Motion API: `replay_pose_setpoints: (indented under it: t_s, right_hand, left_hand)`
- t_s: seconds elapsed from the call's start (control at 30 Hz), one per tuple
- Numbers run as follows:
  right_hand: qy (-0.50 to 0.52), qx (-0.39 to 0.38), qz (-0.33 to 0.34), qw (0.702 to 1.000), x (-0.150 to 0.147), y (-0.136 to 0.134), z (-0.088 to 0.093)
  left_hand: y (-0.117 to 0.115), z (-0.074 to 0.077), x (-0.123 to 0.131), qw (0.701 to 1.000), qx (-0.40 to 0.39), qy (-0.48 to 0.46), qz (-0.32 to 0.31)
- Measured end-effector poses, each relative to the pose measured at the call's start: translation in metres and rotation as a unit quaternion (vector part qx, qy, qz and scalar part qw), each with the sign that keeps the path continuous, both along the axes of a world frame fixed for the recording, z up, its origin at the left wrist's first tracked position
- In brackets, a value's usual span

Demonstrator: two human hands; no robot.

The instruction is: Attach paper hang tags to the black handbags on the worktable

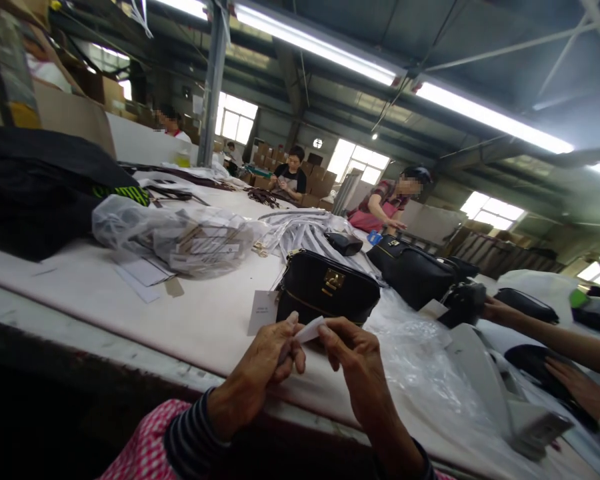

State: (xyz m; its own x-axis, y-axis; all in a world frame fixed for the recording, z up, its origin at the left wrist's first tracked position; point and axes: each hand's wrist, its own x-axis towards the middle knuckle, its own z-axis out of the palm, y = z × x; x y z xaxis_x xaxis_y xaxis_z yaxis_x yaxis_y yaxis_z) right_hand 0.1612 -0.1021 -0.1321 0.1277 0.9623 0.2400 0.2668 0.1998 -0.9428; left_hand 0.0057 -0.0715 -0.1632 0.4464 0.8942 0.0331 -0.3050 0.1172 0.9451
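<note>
Between my two hands is a small white paper slip (310,330), held just in front of a black handbag. My left hand (267,357) pinches its left end with the thumb and curled fingers. At the slip's other end, my right hand (353,347) grips it between thumb and forefinger. The black handbag (305,283) stands upright on the table, with a gold clasp (334,279) on its front. Beside its left side hangs or leans a white printed tag (263,312); my fingers cover the bag's lower front edge.
A clear plastic bag of cards (200,243) lies to the left, near a black cloth bundle (45,187). More black handbags (413,270), plastic wrap (410,353) and a grey machine (500,393) are on the right. A co-worker's hands (575,383) reach in there. Other people work across the table.
</note>
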Motion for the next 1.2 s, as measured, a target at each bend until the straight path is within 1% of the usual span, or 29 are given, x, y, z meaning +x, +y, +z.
replay_pose_setpoints:
  t_s: [0.1, 0.17, 0.27, 0.33, 0.43, 0.5, 0.53, 0.57, 0.6, 0.67, 0.7, 0.8, 0.83, 0.87, 0.9, 0.97, 1.1, 1.2]
  right_hand:
    - [0.036, -0.021, 0.037, 0.998, 0.004, -0.001, 0.001]
    - [0.038, -0.024, 0.042, 0.998, 0.006, 0.0, 0.002]
    - [0.026, -0.024, 0.036, 0.999, 0.008, 0.003, 0.002]
    - [0.01, -0.026, 0.034, 0.999, 0.009, 0.006, 0.002]
    - [-0.031, -0.03, 0.049, 0.998, 0.014, 0.008, 0.005]
    - [-0.091, 0.004, 0.042, 0.995, 0.019, 0.01, 0.013]
    - [-0.137, 0.039, 0.027, 0.989, 0.023, 0.011, 0.02]
    - [-0.19, 0.085, 0.009, 0.978, 0.027, 0.013, 0.027]
    - [-0.248, 0.136, -0.008, 0.959, 0.03, 0.015, 0.036]
    - [-0.369, 0.216, -0.021, 0.904, 0.037, 0.023, 0.055]
    - [-0.427, 0.24, -0.017, 0.872, 0.039, 0.028, 0.063]
    - [-0.572, 0.257, 0.025, 0.778, 0.042, 0.046, 0.084]
    - [-0.605, 0.254, 0.046, 0.753, 0.042, 0.052, 0.088]
    - [-0.627, 0.25, 0.066, 0.735, 0.042, 0.058, 0.092]
    - [-0.639, 0.246, 0.084, 0.724, 0.042, 0.062, 0.094]
    - [-0.643, 0.241, 0.113, 0.718, 0.043, 0.07, 0.098]
    - [-0.625, 0.242, 0.155, 0.725, 0.046, 0.079, 0.105]
    - [-0.608, 0.235, 0.169, 0.739, 0.047, 0.082, 0.109]
  left_hand:
    - [0.009, 0.0, -0.003, 0.997, 0.032, 0.065, 0.025]
    - [0.013, 0.002, -0.003, 0.993, 0.074, 0.089, 0.037]
    - [0.016, 0.005, -0.001, 0.989, 0.117, 0.084, 0.042]
    - [0.016, 0.006, 0.001, 0.991, 0.111, 0.075, 0.025]
    - [0.017, 0.006, 0.003, 0.993, 0.102, 0.057, -0.011]
    - [0.02, 0.006, 0.005, 0.994, 0.096, 0.049, -0.01]
    - [0.023, 0.006, 0.006, 0.995, 0.089, 0.045, 0.001]
    - [0.026, 0.007, 0.008, 0.996, 0.08, 0.04, 0.015]
    - [0.029, 0.008, 0.009, 0.996, 0.07, 0.035, 0.031]
    - [0.034, 0.011, 0.012, 0.996, 0.058, 0.03, 0.06]
    - [0.036, 0.013, 0.013, 0.995, 0.061, 0.034, 0.074]
    - [0.038, 0.017, 0.014, 0.987, 0.096, 0.057, 0.118]
    - [0.039, 0.018, 0.014, 0.983, 0.11, 0.064, 0.132]
    - [0.039, 0.018, 0.014, 0.98, 0.122, 0.069, 0.143]
    - [0.039, 0.018, 0.014, 0.977, 0.13, 0.072, 0.151]
    - [0.041, 0.014, 0.015, 0.976, 0.131, 0.078, 0.157]
    - [0.046, 0.006, 0.017, 0.978, 0.117, 0.087, 0.152]
    - [0.048, 0.006, 0.02, 0.979, 0.108, 0.089, 0.149]
